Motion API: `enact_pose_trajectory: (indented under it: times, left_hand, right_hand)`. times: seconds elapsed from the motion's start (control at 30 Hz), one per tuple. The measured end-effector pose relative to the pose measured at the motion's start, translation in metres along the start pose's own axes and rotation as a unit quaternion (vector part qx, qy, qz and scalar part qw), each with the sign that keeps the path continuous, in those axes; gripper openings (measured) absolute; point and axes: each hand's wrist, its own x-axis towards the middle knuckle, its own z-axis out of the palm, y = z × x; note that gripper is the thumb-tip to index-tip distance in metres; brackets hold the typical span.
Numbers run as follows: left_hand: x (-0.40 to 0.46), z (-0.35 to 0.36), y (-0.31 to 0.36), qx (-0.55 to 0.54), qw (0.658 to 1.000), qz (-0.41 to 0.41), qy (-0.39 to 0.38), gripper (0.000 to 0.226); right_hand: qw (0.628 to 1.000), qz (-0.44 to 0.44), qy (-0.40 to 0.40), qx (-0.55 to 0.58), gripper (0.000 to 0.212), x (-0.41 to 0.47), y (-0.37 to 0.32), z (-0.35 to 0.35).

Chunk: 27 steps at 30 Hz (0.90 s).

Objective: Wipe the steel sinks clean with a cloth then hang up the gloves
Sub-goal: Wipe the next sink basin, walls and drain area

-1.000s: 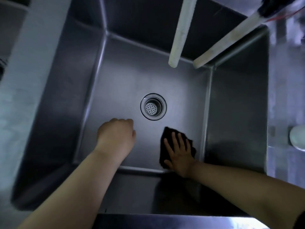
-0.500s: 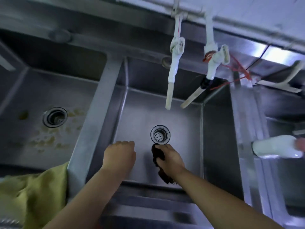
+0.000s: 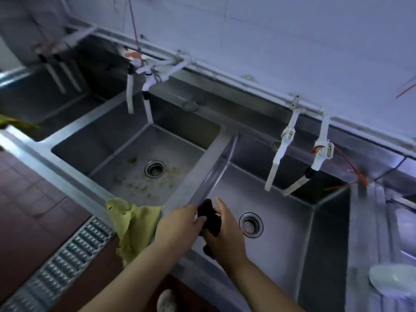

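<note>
Holding a dark cloth (image 3: 210, 218) between both hands right above the near left corner of the right-hand sink (image 3: 281, 221), close to the divider. Right hand (image 3: 225, 230) curled round the lower bunch, a bit of fabric poking out under the wrist; left hand (image 3: 177, 226) pinching the upper edge with thumb and fingertips. Looks like regrouping the rag, probably folding or bunching it to get a fresh face before more wiping, hence lifted off the steel rather than pressed flat.

Sitting just left: middle sink (image 3: 135, 167) with yellowish-brown residue scattered round its drain (image 3: 154, 168), so likely the next target. Right basin floor round its own strainer (image 3: 251, 224) looking pretty clean by comparison.

Draped over the front rim at the divider, touching the left forearm: yellow-green floppy thing (image 3: 132, 224), maybe the gloves, maybe another rag, can't tell. Parked there presumably to stay handy and out of the basins. White plastic taps (image 3: 283, 149) hanging over the back edge, well clear of the hands.
</note>
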Motion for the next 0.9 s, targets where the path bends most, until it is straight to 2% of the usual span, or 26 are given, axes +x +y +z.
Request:
enact_pose_trajectory:
  times: [0.1,0.2,0.33,0.43,0.53,0.67,0.77,0.8,0.9]
  left_hand:
    - [-0.013,-0.028,-0.015,-0.045,0.997,-0.029,0.05,0.018]
    - [-0.025,-0.055,-0.039,-0.045,0.991,-0.058,0.115,0.01]
    - [-0.038,-0.083,-0.086,-0.046,0.985,-0.071,0.153,0.005]
    - [-0.041,-0.108,-0.131,-0.047,0.981,-0.069,0.176,0.002]
    - [-0.039,-0.14,-0.185,-0.046,0.98,-0.069,0.178,0.007]
    - [-0.031,-0.175,-0.26,-0.092,0.98,-0.055,0.169,0.008]
    - [-0.021,-0.196,-0.304,-0.11,0.981,-0.051,0.15,0.011]
    - [-0.017,-0.203,-0.315,-0.12,0.981,-0.05,0.147,0.015]
    - [0.003,-0.218,-0.337,-0.156,0.978,-0.046,0.131,0.021]
  right_hand:
    - [0.997,-0.075,0.002,-0.009,0.06,0.001,-0.033,0.015]
    - [0.994,-0.104,-0.016,-0.012,0.059,0.003,-0.063,0.035]
    - [0.994,-0.1,-0.049,-0.004,0.086,0.011,-0.095,0.072]
    - [0.992,-0.106,-0.061,0.014,0.088,0.02,-0.129,0.112]
    - [0.992,-0.106,-0.051,0.046,0.062,0.031,-0.169,0.165]
    - [0.992,-0.091,-0.063,0.053,0.062,0.035,-0.224,0.24]
    - [0.992,-0.109,-0.045,0.043,0.042,0.049,-0.258,0.276]
    - [0.993,-0.107,-0.042,0.039,0.042,0.054,-0.266,0.282]
    - [0.997,-0.049,-0.057,0.019,0.061,0.072,-0.268,0.293]
